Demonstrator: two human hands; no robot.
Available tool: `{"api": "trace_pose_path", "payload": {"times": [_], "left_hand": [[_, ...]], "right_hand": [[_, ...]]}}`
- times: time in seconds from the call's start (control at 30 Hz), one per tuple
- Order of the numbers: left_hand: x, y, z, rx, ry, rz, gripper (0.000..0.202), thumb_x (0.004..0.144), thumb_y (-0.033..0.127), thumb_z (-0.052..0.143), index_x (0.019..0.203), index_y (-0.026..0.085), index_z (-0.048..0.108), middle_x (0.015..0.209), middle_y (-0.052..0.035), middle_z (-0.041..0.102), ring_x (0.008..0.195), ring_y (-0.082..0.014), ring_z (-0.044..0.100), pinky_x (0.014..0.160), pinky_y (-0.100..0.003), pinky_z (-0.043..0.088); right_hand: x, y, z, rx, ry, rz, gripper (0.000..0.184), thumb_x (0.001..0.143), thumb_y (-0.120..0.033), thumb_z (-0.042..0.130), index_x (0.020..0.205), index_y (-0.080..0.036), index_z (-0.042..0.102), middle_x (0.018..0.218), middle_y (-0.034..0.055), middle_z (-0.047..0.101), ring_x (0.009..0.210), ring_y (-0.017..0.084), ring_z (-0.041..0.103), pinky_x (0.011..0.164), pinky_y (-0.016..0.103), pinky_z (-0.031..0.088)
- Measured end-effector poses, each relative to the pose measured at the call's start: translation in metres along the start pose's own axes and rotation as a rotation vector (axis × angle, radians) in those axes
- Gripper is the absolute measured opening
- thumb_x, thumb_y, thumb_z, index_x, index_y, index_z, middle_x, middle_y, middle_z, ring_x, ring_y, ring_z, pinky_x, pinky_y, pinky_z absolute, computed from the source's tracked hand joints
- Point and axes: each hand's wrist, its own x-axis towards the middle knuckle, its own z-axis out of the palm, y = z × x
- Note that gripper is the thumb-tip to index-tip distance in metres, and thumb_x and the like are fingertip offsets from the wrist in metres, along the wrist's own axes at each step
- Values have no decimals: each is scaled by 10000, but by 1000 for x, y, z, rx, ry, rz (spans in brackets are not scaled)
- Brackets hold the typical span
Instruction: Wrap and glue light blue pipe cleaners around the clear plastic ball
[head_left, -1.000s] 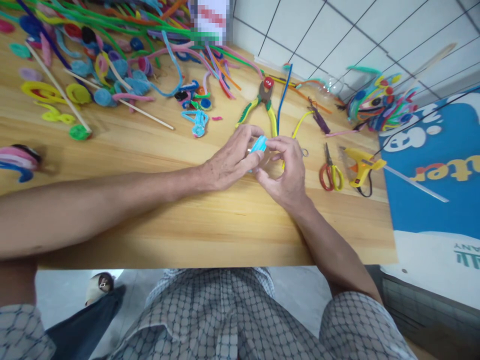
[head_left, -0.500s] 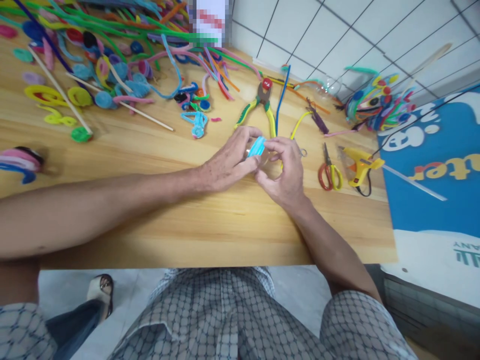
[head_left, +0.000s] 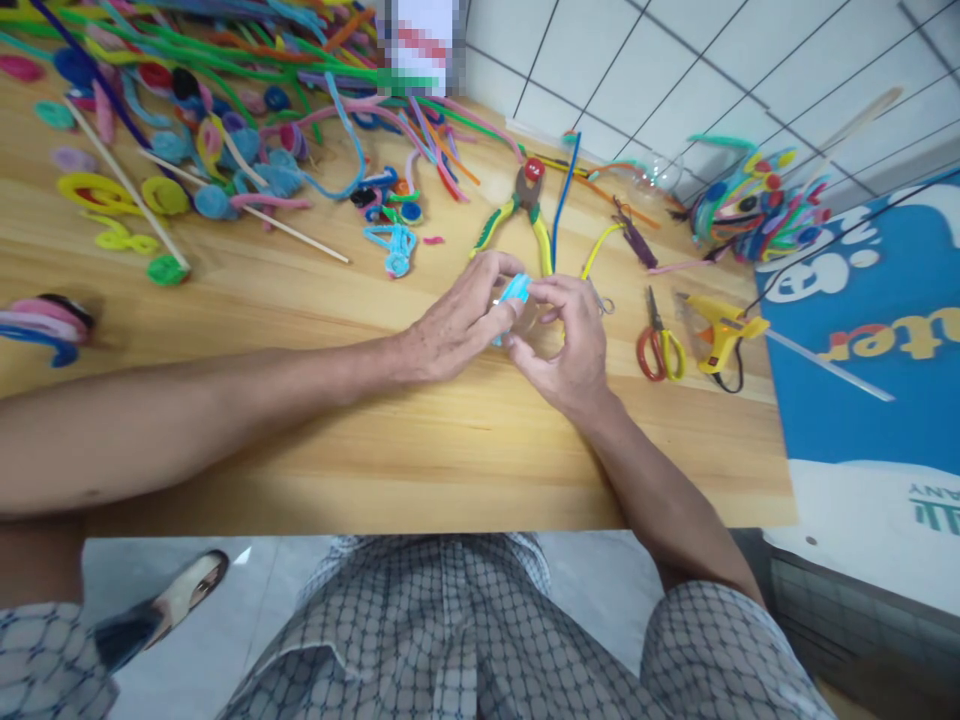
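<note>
Watching from near the worktop (head_left: 450,440), I see a small shift at the fingertips: the left thumb has slid up across the bright blue piece (head_left: 517,287), so more of it is covered than half a second ago, with only an upper end and a sliver below left showing. The left hand (head_left: 457,320) pinches it between thumb and fingers. The right hand (head_left: 568,345) curves in from three o'clock, its index fingertip at the upper end and its thumb near the lower; whether that grip is squeezing, I cannot tell. The piece sits between the two hands, over the worktop, too small and covered to name more closely. I'd judge this a change of hold rather than a new step, the work remaining entirely in the fingers. Nothing else has been picked up: the pliers (head_left: 530,190) lie at twelve o'clock from the hands, the scissors (head_left: 659,330) at three with the yellow glue gun (head_left: 721,335) just past them, and the pipe-cleaner heap (head_left: 247,50) spreads at ten. Down at seven, somebody's sandalled foot (head_left: 182,595) has turned on the floor.
</note>
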Motion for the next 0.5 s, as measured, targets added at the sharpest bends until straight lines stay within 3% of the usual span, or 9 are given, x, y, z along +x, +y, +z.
{"api": "trace_pose_path", "payload": {"times": [0.27, 0.5], "left_hand": [[0, 3, -3, -41, -10, -30, 429, 1169, 581, 449, 1402, 232, 537, 1459, -136, 661, 1415, -292, 639, 1270, -534, 541], [2, 2, -3, -148, -18, -103, 402, 1159, 530, 417, 1395, 232, 547, 1415, -113, 684, 1375, -284, 660, 1187, -498, 589]], "right_hand": [[0, 1, -1, -36, -22, 11, 573, 936, -342, 785, 1469, -320, 576, 1402, 117, 701, 1267, 353, 695, 890, 554, 689], [-1, 3, 1, -9, -17, 36, 558, 954, -405, 792, 1463, -327, 578, 1412, 126, 703, 1271, 364, 697, 894, 569, 696]]}}
